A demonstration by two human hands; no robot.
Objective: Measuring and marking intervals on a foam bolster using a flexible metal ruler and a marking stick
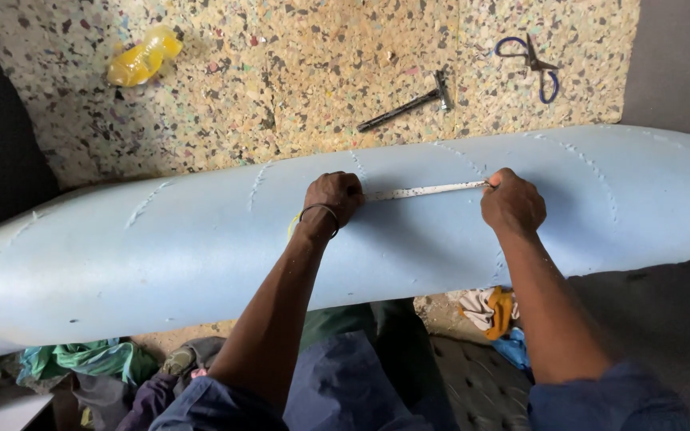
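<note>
A long, pale blue foam slab [161, 247] curves across the view in front of me, with faint dashed lines marked across it. My left hand [334, 198] and my right hand [511, 201] both press on its top. Between them a white measuring tape [425, 191] is stretched flat on the foam. Each hand pinches one end of the tape. A thin band sits on my left wrist.
Behind the slab lies a speckled rebonded foam sheet [297, 72]. On it rest a yellow plastic bottle [142, 57], a dark hammer-like tool [409, 104] and blue-handled scissors [533, 64]. Crumpled cloths [89, 359] lie on the floor below, with more cloth [489, 310] by my right arm.
</note>
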